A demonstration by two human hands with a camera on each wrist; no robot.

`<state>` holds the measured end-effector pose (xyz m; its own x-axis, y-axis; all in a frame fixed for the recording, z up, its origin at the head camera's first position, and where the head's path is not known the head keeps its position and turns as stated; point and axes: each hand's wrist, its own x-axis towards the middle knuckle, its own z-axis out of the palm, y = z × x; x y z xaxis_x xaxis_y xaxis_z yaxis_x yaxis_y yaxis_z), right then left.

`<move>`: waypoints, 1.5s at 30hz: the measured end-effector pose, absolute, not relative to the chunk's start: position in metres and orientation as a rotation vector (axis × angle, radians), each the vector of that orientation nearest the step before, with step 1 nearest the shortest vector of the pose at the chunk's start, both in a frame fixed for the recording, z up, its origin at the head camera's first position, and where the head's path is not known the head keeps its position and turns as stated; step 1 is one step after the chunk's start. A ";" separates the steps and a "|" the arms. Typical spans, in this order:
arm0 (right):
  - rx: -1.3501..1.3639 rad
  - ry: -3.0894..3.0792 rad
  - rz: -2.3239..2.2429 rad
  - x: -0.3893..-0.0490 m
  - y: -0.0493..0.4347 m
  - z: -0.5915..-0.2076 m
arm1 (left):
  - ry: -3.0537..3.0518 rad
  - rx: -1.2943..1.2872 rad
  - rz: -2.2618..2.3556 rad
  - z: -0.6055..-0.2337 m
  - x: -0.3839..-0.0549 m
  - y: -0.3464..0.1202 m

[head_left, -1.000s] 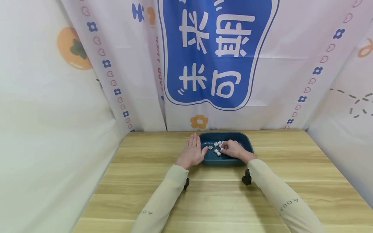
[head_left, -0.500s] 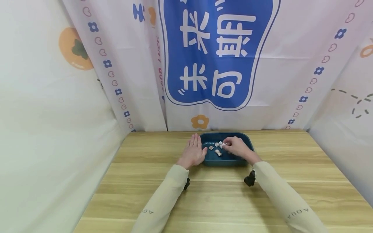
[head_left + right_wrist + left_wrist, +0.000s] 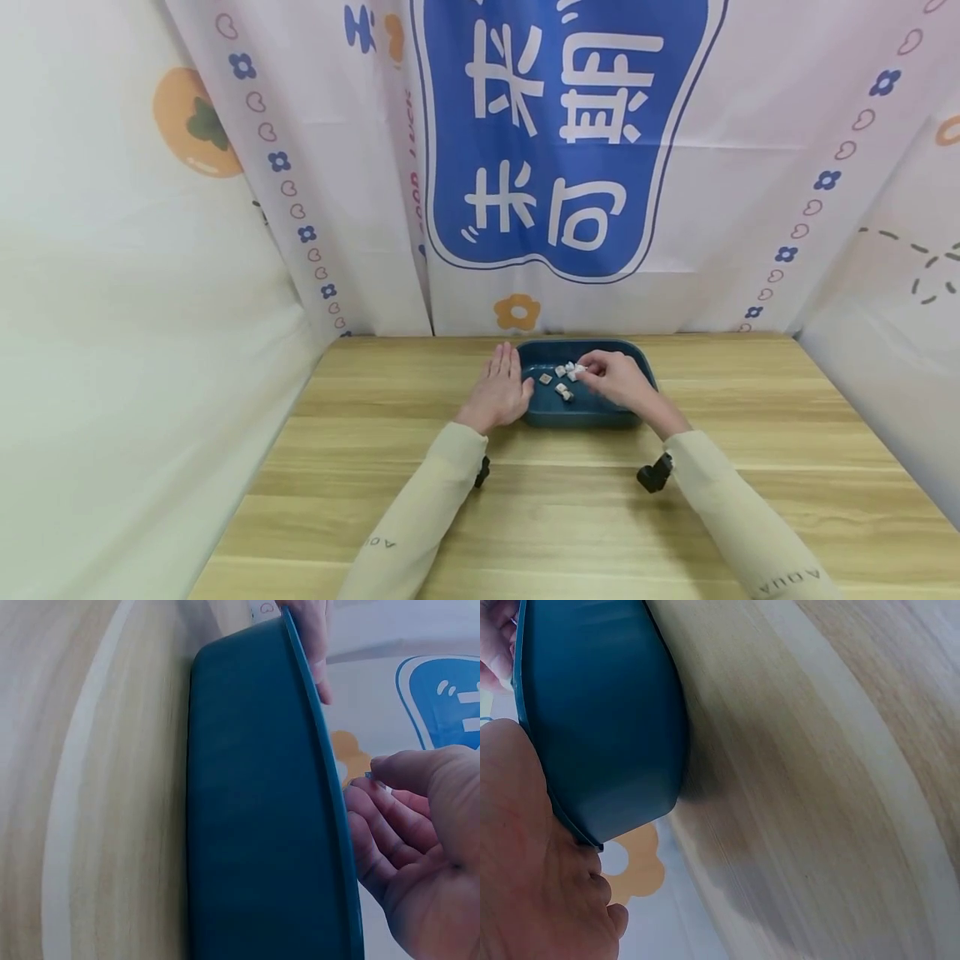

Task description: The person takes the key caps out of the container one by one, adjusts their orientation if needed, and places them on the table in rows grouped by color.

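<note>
A dark teal rectangular tray (image 3: 585, 419) stands at the back of the table. Several small whitish, block-like pieces (image 3: 562, 388) lie in its left and middle part, one a tan-faced square (image 3: 546, 379). My left hand (image 3: 495, 393) rests with straight fingers along the tray's left rim, thumb over the edge. In the left wrist view, the left hand (image 3: 536, 862) lies against the rim. My right hand (image 3: 618, 379) is over the tray, thumb and forefinger pinching a small white piece (image 3: 581, 369). In the right wrist view, the right hand's (image 3: 420, 832) pinched piece is mostly hidden by the fingertips.
The wooden table (image 3: 540, 517) reaches back to a printed cloth (image 3: 360, 275) hanging right behind the tray. A white cloth (image 3: 150, 375) borders the left side, another the right. Black wrist cameras (image 3: 655, 473) sit under the sleeves.
My right hand has lifted slightly back from the pieces at the front, and its wrist and sleeve have swung to the right. The left hand stays at the rim. The head view has shifted slightly.
</note>
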<state>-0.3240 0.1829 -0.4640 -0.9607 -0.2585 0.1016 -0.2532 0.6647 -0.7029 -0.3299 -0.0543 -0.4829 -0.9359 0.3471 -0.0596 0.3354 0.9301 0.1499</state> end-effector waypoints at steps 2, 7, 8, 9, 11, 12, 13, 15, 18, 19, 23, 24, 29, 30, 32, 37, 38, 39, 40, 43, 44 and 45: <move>-0.451 2.867 -1.204 -0.320 0.182 -0.462 | 3.004 0.525 0.212 -0.482 -0.330 -0.055; -0.500 2.895 -1.194 -0.309 0.181 -0.460 | 2.996 0.519 0.207 -0.482 -0.330 -0.055; -0.511 2.898 -1.194 -0.306 0.181 -0.459 | 2.994 0.519 0.206 -0.482 -0.330 -0.055; -0.524 2.904 -1.192 -0.304 0.181 -0.459 | 2.993 0.520 0.209 -0.483 -0.330 -0.055; -0.557 2.911 -1.193 -0.299 0.180 -0.459 | 2.990 0.524 0.225 -0.482 -0.330 -0.055; -0.576 2.915 -1.192 -0.297 0.179 -0.459 | 2.990 0.525 0.226 -0.482 -0.330 -0.055; -0.593 2.916 -1.193 -0.294 0.177 -0.458 | 2.991 0.527 0.227 -0.482 -0.330 -0.055; -0.635 2.923 -1.197 -0.290 0.175 -0.459 | 2.989 0.530 0.236 -0.481 -0.329 -0.055; -0.689 2.916 -1.191 -0.282 0.171 -0.459 | 2.982 0.534 0.247 -0.481 -0.329 -0.055; -0.704 2.908 -1.185 -0.280 0.170 -0.459 | 2.981 0.534 0.254 -0.481 -0.329 -0.055; -0.762 2.890 -1.149 -0.271 0.166 -0.461 | 2.981 0.533 0.271 -0.481 -0.328 -0.055; -0.778 2.892 -1.136 -0.269 0.166 -0.462 | 2.983 0.534 0.271 -0.481 -0.328 -0.055; -0.829 2.877 -1.121 -0.259 0.164 -0.467 | 2.987 0.534 0.268 -0.481 -0.329 -0.055; -0.836 2.869 -1.122 -0.257 0.164 -0.468 | 2.987 0.532 0.265 -0.481 -0.329 -0.055; -0.842 2.848 -1.122 -0.254 0.162 -0.470 | 2.986 0.529 0.266 -0.481 -0.330 -0.055; -0.860 2.800 -1.112 -0.248 0.158 -0.477 | 2.982 0.528 0.278 -0.481 -0.330 -0.056; -0.865 2.793 -1.112 -0.248 0.157 -0.478 | 2.983 0.528 0.279 -0.481 -0.330 -0.056; -0.871 2.783 -1.115 -0.247 0.157 -0.480 | 2.983 0.527 0.284 -0.481 -0.329 -0.056; -0.878 2.773 -1.115 -0.246 0.156 -0.481 | 2.982 0.525 0.289 -0.481 -0.329 -0.056; -0.891 2.736 -1.108 -0.243 0.153 -0.485 | 2.982 0.522 0.295 -0.481 -0.329 -0.055; -0.897 2.723 -1.103 -0.242 0.152 -0.486 | 2.983 0.523 0.295 -0.481 -0.329 -0.055; -0.906 2.711 -1.097 -0.241 0.150 -0.487 | 2.982 0.522 0.293 -0.481 -0.328 -0.055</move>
<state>-0.2410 0.1503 -0.4869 -0.8220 -0.5516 0.1413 -0.4947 0.5689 -0.6570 -0.3285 -0.0552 -0.4813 -0.9362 0.3455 -0.0648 0.3263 0.9227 0.2056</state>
